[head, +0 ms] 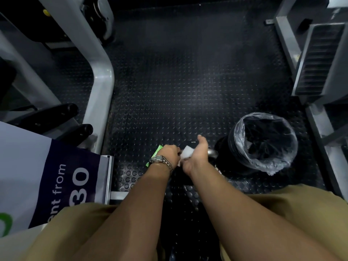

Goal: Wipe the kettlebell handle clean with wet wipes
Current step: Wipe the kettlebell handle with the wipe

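Kettlebell handle (pixel 212 152), smooth metal, gripped by left hand (pixel 169 153); right hand (pixel 196 157) clasps crumpled white wipe (pixel 187 152)

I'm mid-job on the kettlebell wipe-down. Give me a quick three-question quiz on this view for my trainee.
1. True or false: the white wipe lies inside the lined bin.
2. Which wrist bears the watch? A: left. B: right. C: neither.
3. Fill in: the shiny kettlebell handle pokes out just beyond the ___ hand.

Key: 1 false, the wipe is at the right hand, on the handle. 2 A. 3 right.
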Demonstrator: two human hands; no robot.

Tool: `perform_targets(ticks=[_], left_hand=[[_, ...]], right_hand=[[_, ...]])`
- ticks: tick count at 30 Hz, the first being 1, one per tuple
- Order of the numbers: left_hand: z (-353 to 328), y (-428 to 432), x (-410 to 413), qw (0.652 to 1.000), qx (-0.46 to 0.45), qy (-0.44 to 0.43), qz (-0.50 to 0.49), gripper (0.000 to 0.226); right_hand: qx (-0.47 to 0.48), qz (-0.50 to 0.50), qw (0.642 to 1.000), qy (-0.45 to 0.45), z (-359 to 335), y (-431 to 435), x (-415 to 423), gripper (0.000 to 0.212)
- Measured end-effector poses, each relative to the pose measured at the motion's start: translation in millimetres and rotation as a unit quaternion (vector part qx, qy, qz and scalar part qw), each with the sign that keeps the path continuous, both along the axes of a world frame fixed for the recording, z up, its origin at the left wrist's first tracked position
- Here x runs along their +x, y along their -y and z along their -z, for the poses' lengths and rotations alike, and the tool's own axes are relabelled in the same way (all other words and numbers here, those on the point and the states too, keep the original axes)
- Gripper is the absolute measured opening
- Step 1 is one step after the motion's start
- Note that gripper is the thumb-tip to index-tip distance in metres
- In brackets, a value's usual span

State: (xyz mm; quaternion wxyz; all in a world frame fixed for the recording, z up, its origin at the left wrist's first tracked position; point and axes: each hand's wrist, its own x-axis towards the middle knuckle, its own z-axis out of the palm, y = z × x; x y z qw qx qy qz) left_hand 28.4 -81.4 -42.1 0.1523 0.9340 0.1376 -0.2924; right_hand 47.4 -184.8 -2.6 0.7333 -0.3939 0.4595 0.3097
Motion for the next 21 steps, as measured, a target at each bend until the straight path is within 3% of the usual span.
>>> perform_targets(ticks=[2,5,10,14,18,21], left_hand=[[0,0,0,1.0,-0.001,-0.004,0.006,0.033],[2,-1,1,1.0,0.0,-0.008,0.007,0.038],[0,0,0,1.0,0.002,0.0,0.001,0.033],[-1,0,0,1.0,0.005,0.001,0.011,0.034],[0,0,1,1.0,0.004,-0.005,0.009,0.042],[1,-1,0,1.0,0.003,-0.003,0.007,0.036]], right_hand=[[-0.059,0.066,0.996,-0.032,8,5,11,0.075],[-0.13,0.099,0.985,-0.048,23,13,25,0.078],[-0.017,-0.014,1.0,-0.009,-2,-2,-1,0.05],[-0.045,0.056,0.997,-0.032,6,0,13,0.073],[-0.115,0.088,0.988,-0.044,0,9,20,0.066],[-0.08,0.008,0.997,-0.013,10,-5,4,0.074]])
